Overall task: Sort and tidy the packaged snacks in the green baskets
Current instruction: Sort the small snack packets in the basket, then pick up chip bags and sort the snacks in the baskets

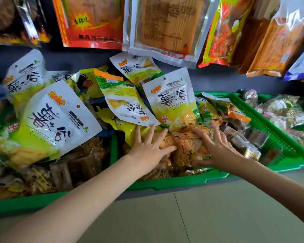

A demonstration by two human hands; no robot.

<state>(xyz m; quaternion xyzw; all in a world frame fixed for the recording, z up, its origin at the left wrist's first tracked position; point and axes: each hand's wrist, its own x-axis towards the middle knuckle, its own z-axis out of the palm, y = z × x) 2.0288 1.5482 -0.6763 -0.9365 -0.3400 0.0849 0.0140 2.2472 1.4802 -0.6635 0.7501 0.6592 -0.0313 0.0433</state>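
The middle green basket [179, 181] is heaped with snack packs. On top lies a clear bag of round orange crisps [184, 148]. My left hand [151, 146] rests flat on its left side with the fingers spread. My right hand [216, 148] lies spread on the bag's right side, thumb low against it. Behind them lean white and yellow-green chip bags [170, 100], one of them upside down [128, 104]. A large bag of the same kind [54, 120] lies across the left green basket [25, 202].
A third green basket [277, 135] at the right holds clear bags of mixed sweets [284, 111]. Red, silver and orange snack packets [161, 27] hang on the dark wall above the baskets. Pale floor tiles [200, 216] lie below the basket fronts.
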